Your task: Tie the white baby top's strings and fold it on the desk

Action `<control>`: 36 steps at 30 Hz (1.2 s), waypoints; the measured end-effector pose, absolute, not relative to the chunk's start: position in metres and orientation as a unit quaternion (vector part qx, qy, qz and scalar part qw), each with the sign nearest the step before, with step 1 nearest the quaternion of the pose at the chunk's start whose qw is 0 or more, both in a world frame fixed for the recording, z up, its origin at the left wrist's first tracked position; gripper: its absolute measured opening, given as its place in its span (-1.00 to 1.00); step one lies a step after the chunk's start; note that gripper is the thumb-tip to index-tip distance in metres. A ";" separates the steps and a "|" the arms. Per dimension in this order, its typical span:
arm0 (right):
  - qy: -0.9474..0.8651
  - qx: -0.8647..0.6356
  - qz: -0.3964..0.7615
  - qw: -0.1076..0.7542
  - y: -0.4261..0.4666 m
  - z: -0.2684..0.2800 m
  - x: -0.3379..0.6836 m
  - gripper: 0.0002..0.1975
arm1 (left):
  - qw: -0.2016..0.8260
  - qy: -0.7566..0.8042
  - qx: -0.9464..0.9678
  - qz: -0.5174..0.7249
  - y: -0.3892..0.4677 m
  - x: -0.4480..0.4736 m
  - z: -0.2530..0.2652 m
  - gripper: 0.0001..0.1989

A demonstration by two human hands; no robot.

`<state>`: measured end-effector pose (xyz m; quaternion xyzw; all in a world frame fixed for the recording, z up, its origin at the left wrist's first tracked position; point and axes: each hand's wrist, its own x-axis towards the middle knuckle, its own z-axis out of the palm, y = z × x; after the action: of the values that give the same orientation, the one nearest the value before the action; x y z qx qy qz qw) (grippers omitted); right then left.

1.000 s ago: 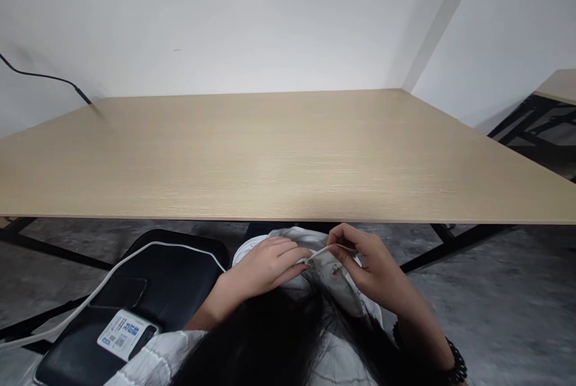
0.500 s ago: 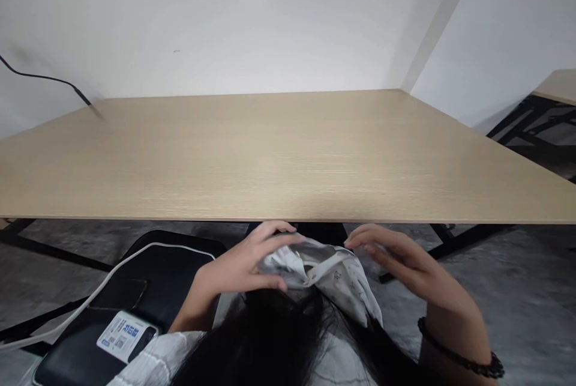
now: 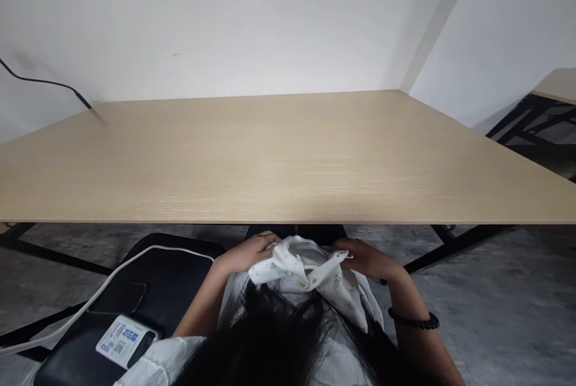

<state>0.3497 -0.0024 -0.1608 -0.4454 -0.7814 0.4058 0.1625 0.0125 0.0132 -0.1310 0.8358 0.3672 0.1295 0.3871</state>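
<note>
A crumpled white cloth (image 3: 297,263) with a small print and a narrow band across it lies over my lap, just below the table edge. My left hand (image 3: 252,252) is at its left side, with bent fingers closed on the fabric edge. At the right side, my right hand (image 3: 366,259), with a black beaded bracelet (image 3: 413,319) on the wrist, has its fingers curled in at the cloth, partly hidden behind it. Long dark hair hangs over the lower part of the cloth.
A light wooden table (image 3: 279,158) spans the view ahead, backed by a white partition (image 3: 279,26). On my left is a black chair (image 3: 166,278) bearing a white labelled device (image 3: 126,340) and a white cable (image 3: 105,284). A black cable (image 3: 49,81) hangs at far left.
Both hands have come down and inward onto the cloth. Their fingers, raised and spread before, now close at its sides. The cloth has bunched upward in the middle.
</note>
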 end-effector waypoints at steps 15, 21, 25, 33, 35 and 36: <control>-0.795 -0.437 0.335 0.254 -0.044 -0.064 0.334 -0.80 | 0.397 0.324 0.845 0.151 0.001 0.007 -0.092 -0.63; -0.798 -0.443 0.253 0.321 -0.069 -0.032 0.357 -0.82 | 0.315 0.263 0.859 0.305 -0.027 -0.002 -0.037 -0.80; -0.814 -0.440 0.258 0.279 -0.075 -0.016 0.363 -0.88 | 0.226 0.181 0.853 0.434 -0.039 -0.002 -0.017 -0.81; -0.709 -0.565 0.059 0.418 -0.102 0.002 0.353 -0.86 | 0.212 0.148 0.838 0.481 -0.057 -0.011 0.003 -0.74; -0.643 -0.603 -0.039 0.470 -0.104 0.013 0.352 -0.92 | 0.115 0.230 0.837 0.483 -0.058 -0.016 0.013 -0.80; -0.625 -0.603 -0.086 0.487 -0.099 0.020 0.352 -0.95 | 0.058 0.278 0.829 0.481 -0.055 -0.019 0.020 -0.83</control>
<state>0.3522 -0.0991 0.0197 -0.6033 -0.6252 -0.0863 0.4875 -0.0190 -0.0551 0.0203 0.8294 0.2782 0.4809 0.0585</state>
